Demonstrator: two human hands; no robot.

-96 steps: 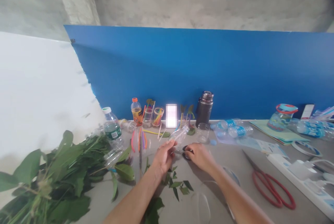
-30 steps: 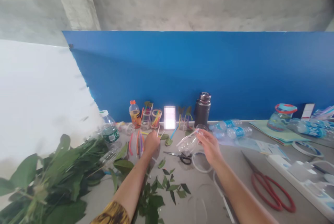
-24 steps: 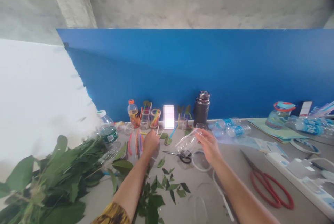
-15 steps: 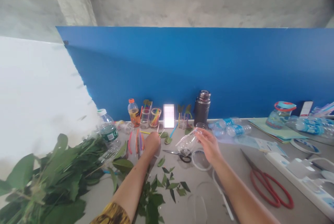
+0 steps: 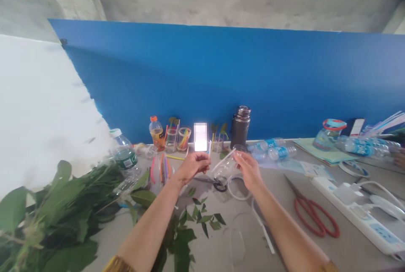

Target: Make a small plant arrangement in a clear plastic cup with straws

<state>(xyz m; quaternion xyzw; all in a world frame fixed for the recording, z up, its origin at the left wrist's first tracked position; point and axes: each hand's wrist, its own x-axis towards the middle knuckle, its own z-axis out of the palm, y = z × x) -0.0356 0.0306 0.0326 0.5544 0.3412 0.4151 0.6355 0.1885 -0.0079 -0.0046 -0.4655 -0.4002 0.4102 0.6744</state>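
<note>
Head view: black-handled scissors lie just below the clear plastic cup, which my right hand grips in curled fingers. My left hand has lifted off the table, just beside the cup, fingertips pressed together, pinching something too thin to tell.

A white patch was blurred at twelve o'clock, leafy branches were cut off at eight o'clock, small scissors were partly hidden behind a clear plastic cup
</note>
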